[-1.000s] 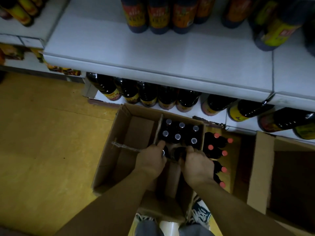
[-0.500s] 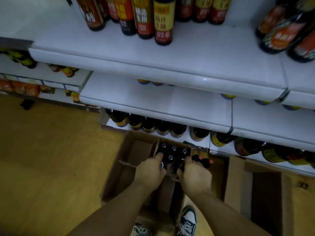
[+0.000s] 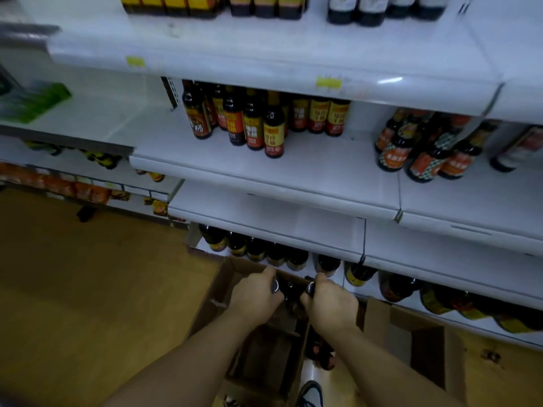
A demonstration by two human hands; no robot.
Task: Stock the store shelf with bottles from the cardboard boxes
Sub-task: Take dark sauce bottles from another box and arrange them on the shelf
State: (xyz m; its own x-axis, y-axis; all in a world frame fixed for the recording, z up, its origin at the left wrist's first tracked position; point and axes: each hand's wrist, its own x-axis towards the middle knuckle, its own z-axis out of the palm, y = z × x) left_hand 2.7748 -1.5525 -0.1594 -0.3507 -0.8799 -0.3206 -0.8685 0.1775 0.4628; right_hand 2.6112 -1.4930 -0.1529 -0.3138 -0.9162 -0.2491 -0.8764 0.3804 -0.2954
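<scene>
White shelving unit (image 3: 293, 183): tiered boards, each front lip stepping further out toward the bottom. Yellow price tags (image 3: 328, 82) on its upper lip, with a streak of light glare (image 3: 389, 80) just right of them. Left of the unit, a neighbouring bay (image 3: 67, 136) sits set back and has a grey edge. Floor (image 3: 88, 304) in front of the unit is yellow-tan, smooth and dim. A small dark object (image 3: 85, 213) lies on it near the bay's foot.

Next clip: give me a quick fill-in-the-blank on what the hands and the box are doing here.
The left hand grips a dark bottle by its ____.
The right hand grips a second bottle whose cap is ____ in colour.
The cardboard box under the hands stands on the ____.
Missing words: neck; silver; floor.
</scene>
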